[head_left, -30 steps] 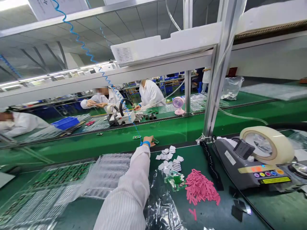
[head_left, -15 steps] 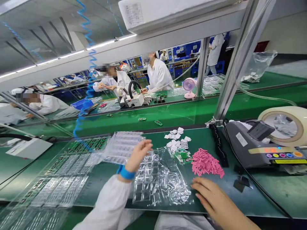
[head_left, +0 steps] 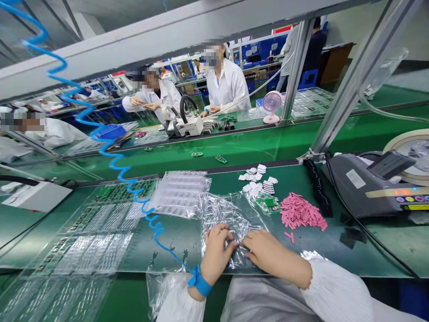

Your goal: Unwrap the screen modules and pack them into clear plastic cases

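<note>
Both hands rest on a clear plastic bag strip (head_left: pixel 224 214) lying on the green bench near me. My left hand (head_left: pixel 216 252), with a blue wrist strap (head_left: pixel 199 281), has its fingers curled onto the plastic. My right hand (head_left: pixel 268 255) pinches the same plastic just to the right, the fingertips of both hands almost meeting. Just beyond lie a small green circuit board (head_left: pixel 268 203) in plastic, a heap of pink strips (head_left: pixel 301 213) and a cluster of small white pads (head_left: pixel 259 179).
Clear trays of circuit boards (head_left: pixel 97 223) cover the bench at left. A grey tape dispenser (head_left: pixel 372 185) with a large tape roll stands at right. A blue coiled cord (head_left: pixel 110 156) runs from my wrist strap. Beyond a green conveyor (head_left: pixel 234 150), people in white coats work.
My left hand pulled back from the conveyor to the near bench. My right hand came into view, and both hands closed together on the clear plastic. The camera tilted downward.
</note>
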The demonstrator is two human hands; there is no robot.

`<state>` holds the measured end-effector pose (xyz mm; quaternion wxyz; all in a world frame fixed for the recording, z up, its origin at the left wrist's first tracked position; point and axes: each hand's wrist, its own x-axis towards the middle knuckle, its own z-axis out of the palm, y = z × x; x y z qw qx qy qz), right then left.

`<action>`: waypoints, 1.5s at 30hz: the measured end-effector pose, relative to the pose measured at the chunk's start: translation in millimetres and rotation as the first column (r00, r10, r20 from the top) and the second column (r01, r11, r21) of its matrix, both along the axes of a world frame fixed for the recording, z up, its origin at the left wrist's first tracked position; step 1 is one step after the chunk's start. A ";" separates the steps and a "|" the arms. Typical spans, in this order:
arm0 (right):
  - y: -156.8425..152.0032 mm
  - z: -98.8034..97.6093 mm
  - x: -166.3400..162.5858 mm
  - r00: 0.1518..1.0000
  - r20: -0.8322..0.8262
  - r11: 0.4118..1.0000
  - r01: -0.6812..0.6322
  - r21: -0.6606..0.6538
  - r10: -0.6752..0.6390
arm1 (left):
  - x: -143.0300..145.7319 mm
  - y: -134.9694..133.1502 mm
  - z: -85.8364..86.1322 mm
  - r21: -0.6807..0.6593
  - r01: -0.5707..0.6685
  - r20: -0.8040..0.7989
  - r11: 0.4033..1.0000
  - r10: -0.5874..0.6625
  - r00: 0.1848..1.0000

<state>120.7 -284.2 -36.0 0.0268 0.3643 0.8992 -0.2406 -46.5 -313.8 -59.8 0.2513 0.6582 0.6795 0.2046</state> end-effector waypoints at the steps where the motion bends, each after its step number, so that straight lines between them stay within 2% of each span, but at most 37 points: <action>1: -1.3 0.1 -2.8 1.000 0.022 1.000 -0.017 -0.008 0.017 | -0.7 -0.6 -0.6 -0.001 0.016 -0.004 1.000 -0.016 1.000; 5: -1.9 -1.3 -10.8 0.996 0.080 0.999 -0.049 -0.017 0.050 | -0.6 -2.7 -4.5 0.007 0.031 -0.014 0.999 -0.031 0.999; 13: -4.5 -10.8 -25.3 0.999 0.029 0.999 0.032 0.022 -0.033 | -20.6 5.1 -0.5 -0.037 0.099 0.063 0.994 -0.097 0.993; 20: -4.9 -23.7 -38.7 0.999 -0.011 0.998 0.047 0.052 -0.047 | -30.5 7.9 0.3 -0.006 0.054 0.079 0.999 -0.054 0.995; 24: -4.0 -32.8 -43.3 0.995 -0.088 0.996 0.054 0.066 -0.048 | -29.7 8.9 1.3 -0.003 0.076 0.088 0.997 -0.075 0.993; 27: -0.3 -33.3 -36.6 0.977 -0.193 0.993 0.107 0.052 -0.095 | -32.0 13.6 0.8 -0.005 0.088 0.086 0.996 -0.088 0.992; 30: 5.6 -30.0 -24.0 0.930 -0.307 0.978 0.210 -0.006 -0.202 | -34.6 21.2 -2.5 -0.004 0.084 0.066 0.996 -0.083 0.994; 33: 8.7 -20.6 -6.5 0.844 -0.417 0.940 0.323 -0.105 -0.337 | -31.8 24.8 -3.2 0.005 0.059 0.032 0.998 -0.059 0.998; 35: 5.2 -9.5 8.3 0.767 -0.490 0.908 0.390 -0.156 -0.414 | -24.0 22.1 1.9 0.003 0.043 0.030 0.999 -0.043 0.999; 37: -4.3 2.9 23.7 0.688 -0.559 0.879 0.439 -0.187 -0.463 | -8.9 15.8 10.9 -0.037 0.030 0.118 0.999 -0.025 0.993; 39: -17.8 12.1 37.0 0.616 -0.616 0.854 0.481 -0.199 -0.491 | 13.8 8.7 20.7 -0.108 0.050 0.340 0.993 -0.010 0.940; 42: -37.4 14.2 52.3 0.539 -0.671 0.819 0.544 -0.185 -0.509 | 57.5 2.8 30.0 -0.202 0.145 0.688 0.969 0.035 0.725; 45: -47.2 5.1 73.4 0.503 -0.684 0.781 0.604 -0.159 -0.528 | 99.1 6.3 33.3 -0.271 0.146 0.812 0.951 0.145 0.566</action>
